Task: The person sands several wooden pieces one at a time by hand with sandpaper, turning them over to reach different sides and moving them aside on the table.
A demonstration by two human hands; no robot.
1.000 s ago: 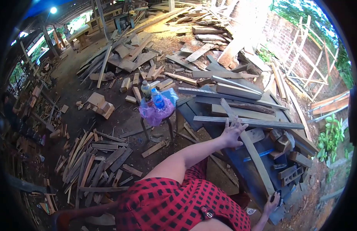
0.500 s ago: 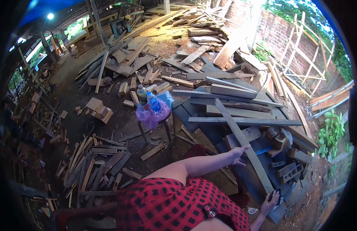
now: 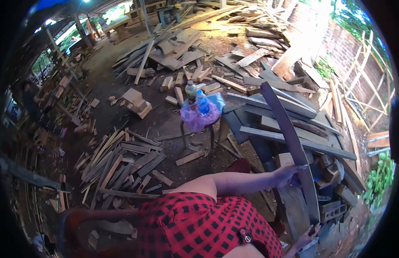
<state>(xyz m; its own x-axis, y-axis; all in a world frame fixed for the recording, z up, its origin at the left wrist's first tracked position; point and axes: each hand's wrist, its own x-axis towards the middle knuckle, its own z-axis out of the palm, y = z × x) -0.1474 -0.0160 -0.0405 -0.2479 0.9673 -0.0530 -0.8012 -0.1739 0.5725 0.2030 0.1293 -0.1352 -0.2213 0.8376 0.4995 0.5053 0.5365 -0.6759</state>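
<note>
A long dark board [image 3: 296, 144] stands tilted over the work surface, its upper end near the stacked planks. My left hand [image 3: 289, 175] grips the board's left edge around its middle, fingers wrapped on it. My right hand [image 3: 307, 236] is at the board's lower end, with a small dark object [image 3: 319, 225] at its fingertips that I cannot make out clearly. Beneath the board lies a wide wooden piece [image 3: 294, 204] on the bench.
Bottles [image 3: 202, 103] stand on a stool wrapped in a pink bag [image 3: 198, 120]. Stacked planks [image 3: 289, 133] lie ahead. Scrap wood piles [image 3: 122, 165] spread at left. A brick wall [image 3: 343, 47] rises at back right. A person [image 3: 31, 101] is at the far left.
The board has been lifted and turned, now showing a darker face. My left hand has closed on its edge from an open pose. The view has shifted left.
</note>
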